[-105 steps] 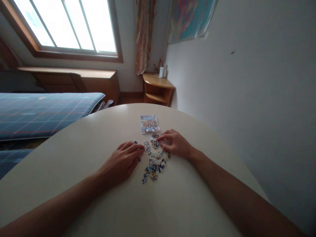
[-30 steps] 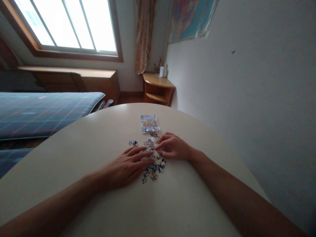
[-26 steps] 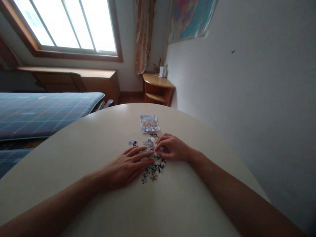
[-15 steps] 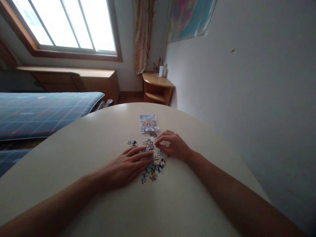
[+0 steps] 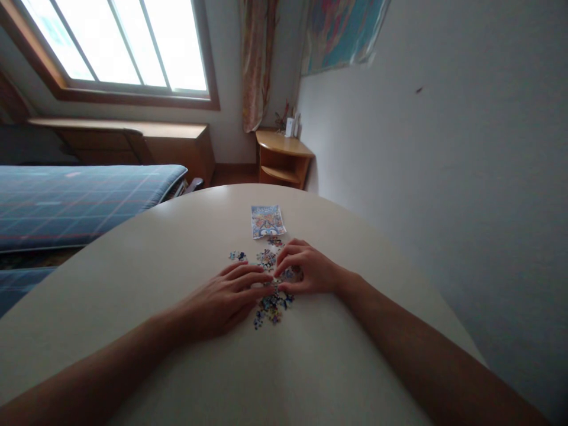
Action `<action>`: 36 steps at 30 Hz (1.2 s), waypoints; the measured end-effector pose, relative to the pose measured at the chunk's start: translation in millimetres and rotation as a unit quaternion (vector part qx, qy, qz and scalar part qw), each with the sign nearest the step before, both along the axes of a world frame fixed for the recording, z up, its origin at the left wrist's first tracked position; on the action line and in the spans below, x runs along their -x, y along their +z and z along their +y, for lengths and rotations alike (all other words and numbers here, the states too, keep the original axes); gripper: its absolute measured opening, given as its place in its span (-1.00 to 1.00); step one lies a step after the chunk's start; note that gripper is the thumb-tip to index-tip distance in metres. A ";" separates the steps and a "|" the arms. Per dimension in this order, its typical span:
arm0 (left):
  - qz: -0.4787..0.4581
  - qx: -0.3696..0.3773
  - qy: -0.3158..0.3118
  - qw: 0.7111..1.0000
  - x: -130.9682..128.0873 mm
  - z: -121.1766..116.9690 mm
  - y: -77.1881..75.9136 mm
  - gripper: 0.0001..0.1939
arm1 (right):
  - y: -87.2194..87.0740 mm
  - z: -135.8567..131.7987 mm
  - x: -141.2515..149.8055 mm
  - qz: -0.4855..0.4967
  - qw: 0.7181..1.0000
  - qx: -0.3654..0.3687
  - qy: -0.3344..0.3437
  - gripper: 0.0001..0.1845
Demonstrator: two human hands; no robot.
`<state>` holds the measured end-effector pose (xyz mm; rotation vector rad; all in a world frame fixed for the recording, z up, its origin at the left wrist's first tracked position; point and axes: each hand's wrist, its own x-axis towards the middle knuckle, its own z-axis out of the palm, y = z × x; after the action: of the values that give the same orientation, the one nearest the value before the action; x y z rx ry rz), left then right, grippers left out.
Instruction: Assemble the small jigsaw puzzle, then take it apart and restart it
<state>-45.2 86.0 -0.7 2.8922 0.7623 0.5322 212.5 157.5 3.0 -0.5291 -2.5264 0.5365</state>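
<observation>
Small jigsaw puzzle pieces [image 5: 271, 310] lie loose in a patch at the middle of the table, partly covered by my fingers. Spread over their left side is my left hand [image 5: 228, 296], palm down, fingers stretched out and resting on or just above the pieces. From the right reaches my right hand [image 5: 308, 269], its fingers curved and the thumb apart from them. Some pieces show between that thumb and the fingers; I see nothing pinched there. Beyond both hands lies a printed picture sheet [image 5: 267, 222] with a blue cartoon face near its bottom edge.
The pale round-ended table [image 5: 177, 378] fills the foreground. A small separate cluster of pieces [image 5: 238, 255] sits left of the patch. Along the right runs a white wall [image 5: 444, 177]. A plaid mattress [image 5: 89, 201] is at the left, and a corner shelf [image 5: 284, 145] stands behind.
My right hand has come slightly nearer and to the left, its fingertips now close to my left fingertips. Its thumb and fingers have parted. My left hand has hardly moved.
</observation>
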 end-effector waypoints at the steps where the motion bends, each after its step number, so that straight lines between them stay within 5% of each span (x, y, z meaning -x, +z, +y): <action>1: 0.002 0.000 -0.019 1.000 -0.1 -0.8 1.3 -0.55 | -0.1 -0.1 0.5 0.002 1.000 0.002 0.001 -0.83; 5: 0.021 0.006 -0.054 0.998 -1.3 -3.2 6.5 -0.58 | -0.9 0.2 3.3 0.016 1.000 -0.003 -0.019 -0.95; 14: -0.033 -0.035 -0.014 0.999 -2.2 -3.2 4.8 -0.69 | -5.5 4.7 4.8 0.016 0.997 0.002 -0.073 -0.88; 25: 0.043 0.001 -0.031 0.999 -4.5 -9.1 9.2 -0.60 | -6.5 5.8 7.2 -0.005 0.992 0.002 -0.126 -0.80; 36: -0.009 0.018 -0.031 0.999 -3.2 -7.1 5.5 -0.58 | -3.5 4.8 6.4 0.038 0.986 0.011 -0.160 -0.92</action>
<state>-42.0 78.8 4.8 2.8637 0.6695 0.5307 206.1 162.4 -0.5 -0.8838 -2.3034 0.4534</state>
